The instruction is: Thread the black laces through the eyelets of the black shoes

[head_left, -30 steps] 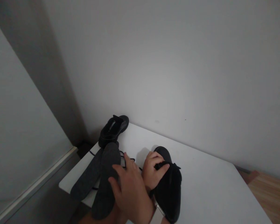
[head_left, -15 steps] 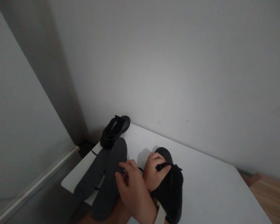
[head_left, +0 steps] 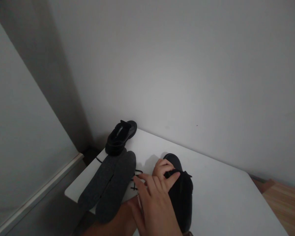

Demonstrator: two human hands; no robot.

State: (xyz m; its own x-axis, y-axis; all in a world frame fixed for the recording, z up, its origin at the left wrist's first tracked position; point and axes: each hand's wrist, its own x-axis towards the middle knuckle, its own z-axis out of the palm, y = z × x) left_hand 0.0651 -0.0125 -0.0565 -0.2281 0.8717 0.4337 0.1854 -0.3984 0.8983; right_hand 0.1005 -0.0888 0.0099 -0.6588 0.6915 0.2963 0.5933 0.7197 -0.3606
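My left hand [head_left: 162,170] grips the tongue of a black shoe [head_left: 183,196] that lies on the white table [head_left: 218,200]. Its forearm comes in from the lower left. My right hand [head_left: 153,205] crosses over it with fingers stretched out and a ring on one finger. It holds nothing, and its fingertips are close to a black lace [head_left: 136,178]. Two dark grey insoles [head_left: 110,185] lie side by side left of the hands, reaching the table's near-left edge.
A second black shoe [head_left: 120,136] sits at the table's far left corner against the grey wall. Left of the table the floor drops away beside a pale panel. Wooden flooring [head_left: 285,203] shows at the right.
My right hand let go of the nearer insole, which now lies flat beside the other. That hand moved right, over my left hand. The left hand kept its grip on the shoe.
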